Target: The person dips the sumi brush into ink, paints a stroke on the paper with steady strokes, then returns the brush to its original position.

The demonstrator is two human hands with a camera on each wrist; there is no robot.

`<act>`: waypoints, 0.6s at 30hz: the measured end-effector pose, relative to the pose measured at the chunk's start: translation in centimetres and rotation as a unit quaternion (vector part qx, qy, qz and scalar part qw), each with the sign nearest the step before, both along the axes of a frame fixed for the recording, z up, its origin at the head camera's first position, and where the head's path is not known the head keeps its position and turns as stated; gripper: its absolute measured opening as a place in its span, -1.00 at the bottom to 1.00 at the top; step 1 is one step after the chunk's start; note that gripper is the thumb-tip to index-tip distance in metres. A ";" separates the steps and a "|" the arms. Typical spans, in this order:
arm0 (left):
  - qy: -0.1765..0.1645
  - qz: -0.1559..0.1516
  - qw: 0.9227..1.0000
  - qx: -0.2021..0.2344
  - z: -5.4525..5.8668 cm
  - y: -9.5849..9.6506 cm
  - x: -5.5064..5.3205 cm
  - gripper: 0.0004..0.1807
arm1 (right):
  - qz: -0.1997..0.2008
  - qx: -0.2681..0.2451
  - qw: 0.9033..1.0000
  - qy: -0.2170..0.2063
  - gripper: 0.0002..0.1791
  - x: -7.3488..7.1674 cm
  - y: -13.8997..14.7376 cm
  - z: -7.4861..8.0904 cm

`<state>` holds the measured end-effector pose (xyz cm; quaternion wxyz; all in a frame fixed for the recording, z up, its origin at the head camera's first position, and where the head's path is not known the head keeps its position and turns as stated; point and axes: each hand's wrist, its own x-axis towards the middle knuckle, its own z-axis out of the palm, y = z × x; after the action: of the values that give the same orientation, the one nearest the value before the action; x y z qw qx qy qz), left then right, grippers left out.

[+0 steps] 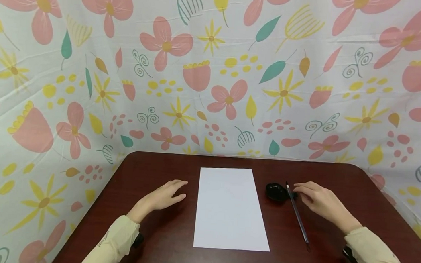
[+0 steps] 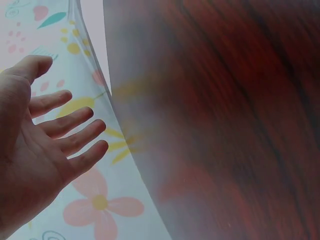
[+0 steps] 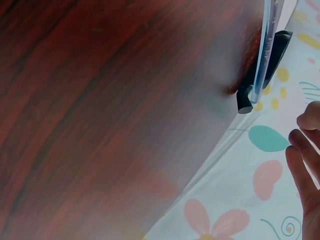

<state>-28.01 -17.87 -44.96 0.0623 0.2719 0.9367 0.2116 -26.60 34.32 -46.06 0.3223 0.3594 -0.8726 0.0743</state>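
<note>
A white sheet of paper (image 1: 231,209) lies flat on the dark red table. To its right, a writing brush (image 1: 297,217) leans slantwise with its dark tip end on a small black dish-like rest (image 1: 275,192). A hanging loop shows at the brush's near end. My left hand (image 1: 164,195) is left of the paper, fingers spread loosely and nothing in them; the left wrist view shows its bare palm. Just right of the brush's tip end, my right hand (image 1: 318,200) hovers with loosely bent fingers. In the right wrist view a gap separates its fingers (image 3: 299,165) from the brush (image 3: 262,60).
The table (image 1: 165,165) has rounded far corners and wood grain. Behind it and along both sides hangs a white cloth (image 1: 204,107) printed with flowers and leaves. Both sleeves are pale, and a black device (image 1: 349,254) sits under the right wrist.
</note>
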 end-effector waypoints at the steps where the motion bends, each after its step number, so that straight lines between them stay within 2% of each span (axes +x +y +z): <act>1: 0.000 -0.002 1.000 -0.003 0.0 0.1 0.0 -0.40 | 0.005 -0.001 1.000 0.000 -0.35 0.0 0.0 0.0; 3: -0.002 -0.006 1.000 -0.008 -0.1 0.4 0.1 -0.39 | 0.013 -0.001 1.000 -0.002 -0.46 0.1 0.1 -0.1; 6: 0.002 -0.017 1.000 -0.016 -0.2 0.8 0.1 -0.38 | 0.017 0.001 1.000 -0.009 -0.82 0.3 0.1 -0.1; 7: 0.003 -0.021 1.000 -0.017 -0.2 1.0 0.1 -0.38 | 0.016 0.003 1.000 -0.010 -0.86 0.3 0.0 -0.1; 9: 0.008 -0.032 0.999 -0.021 -0.3 1.3 0.1 -0.37 | 0.016 0.003 1.000 -0.013 -0.67 0.4 0.0 -0.1; 11: 0.007 -0.040 0.999 -0.026 -0.4 1.5 0.2 -0.35 | 0.019 0.002 1.000 -0.012 -0.57 0.5 -0.1 -0.2; 18: 0.001 -0.054 0.997 -0.047 -0.7 2.2 0.4 -0.28 | 0.027 0.008 1.000 -0.012 -0.59 0.6 -0.3 -0.3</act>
<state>-27.57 -15.71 -45.67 0.0857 0.3186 0.9297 0.1636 -25.95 34.04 -46.41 0.3069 0.3846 -0.8669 0.0803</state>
